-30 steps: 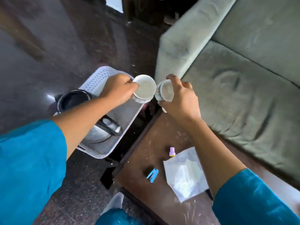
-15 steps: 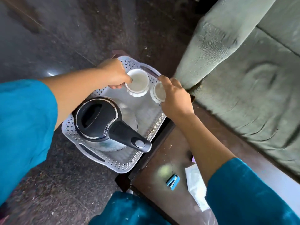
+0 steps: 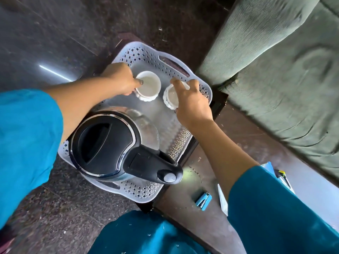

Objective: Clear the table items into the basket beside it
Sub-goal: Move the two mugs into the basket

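A white perforated basket (image 3: 146, 54) sits on the dark floor beside the brown table (image 3: 192, 220). Inside it stands a steel kettle with a black lid (image 3: 104, 143) at the near end. My left hand (image 3: 119, 79) grips a white ribbed cup (image 3: 149, 86) at the basket's far end. My right hand (image 3: 190, 101) holds a second white cup (image 3: 169, 99) from above, close to the basket's right wall. Both cups are low in the basket, side by side. On the table lie a blue clip (image 3: 203, 198) and a white paper (image 3: 222, 198), partly hidden by my right sleeve.
A grey-green sofa (image 3: 284, 70) runs along the right, its arm close to the basket's far right corner. Dark polished floor (image 3: 45, 43) spreads to the left and beyond. A small blue and yellow item (image 3: 282, 176) lies at the table's right, behind my arm.
Both hands carried the cups from above the table edge down into the far end of the basket. The view swung left over the basket, so the kettle now fills the middle.
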The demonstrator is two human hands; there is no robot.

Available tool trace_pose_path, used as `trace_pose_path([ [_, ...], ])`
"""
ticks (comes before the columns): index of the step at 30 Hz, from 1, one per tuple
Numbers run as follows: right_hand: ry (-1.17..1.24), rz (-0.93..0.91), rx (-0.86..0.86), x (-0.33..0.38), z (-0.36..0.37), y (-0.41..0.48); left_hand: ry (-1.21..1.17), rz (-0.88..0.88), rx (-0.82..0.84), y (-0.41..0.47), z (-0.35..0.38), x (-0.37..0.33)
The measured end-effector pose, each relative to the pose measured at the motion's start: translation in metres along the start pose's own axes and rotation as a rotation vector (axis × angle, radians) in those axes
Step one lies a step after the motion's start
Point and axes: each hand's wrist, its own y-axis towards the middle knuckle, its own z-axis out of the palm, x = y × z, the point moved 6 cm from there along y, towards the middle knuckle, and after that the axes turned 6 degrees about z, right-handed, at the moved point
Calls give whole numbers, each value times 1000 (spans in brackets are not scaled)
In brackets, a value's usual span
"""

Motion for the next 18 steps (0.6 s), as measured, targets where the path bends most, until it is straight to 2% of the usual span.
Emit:
trace_pose_path([
  [6,-10,22,-15,6,7,19,-629,-241,-30,12,16,19],
  [12,-15,7,-38,18,7,35,-671,-318,-27,18,25,20],
  [18,-72,-23,-77,22,11,39,-952,-348,-25,20,33,13],
])
